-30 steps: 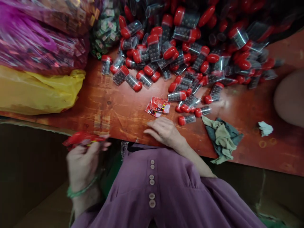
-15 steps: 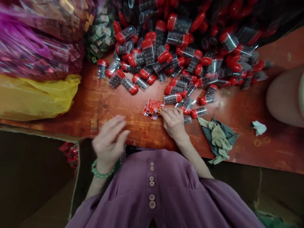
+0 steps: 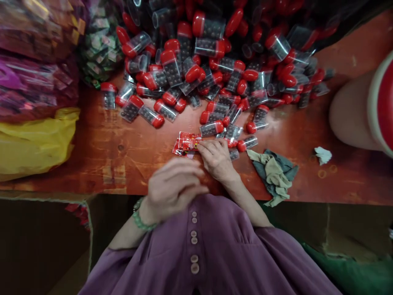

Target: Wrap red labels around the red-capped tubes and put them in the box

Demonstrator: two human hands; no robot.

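Small red printed packets (image 3: 188, 143) lie overlapping on the red-brown tabletop, just in front of me. My right hand (image 3: 217, 160) rests on the table with its fingertips closed on the right edge of the upper packet. Blurred by motion, my left hand (image 3: 175, 186) hovers near the table's front edge, below the packets. Its thumb stands apart from the fingers and nothing shows in it. Beyond my right fingers, clear tubes with red caps (image 3: 211, 128) hold dark round beads; the closest ones almost touch that hand.
A big heap of red-capped tubes (image 3: 172, 67) covers the back. Plastic bags of small packets (image 3: 37, 86) and a yellow bag (image 3: 33, 143) stand left. To the right are crumpled cloths (image 3: 274, 174), a white scrap (image 3: 323, 155) and a pale bucket (image 3: 353, 110). A cardboard box (image 3: 89, 229) is below left.
My left hand has swung right, toward the packets. My right hand stays at the packets, whose upper one now looks folded or doubled. The view has shifted somewhat to the right.
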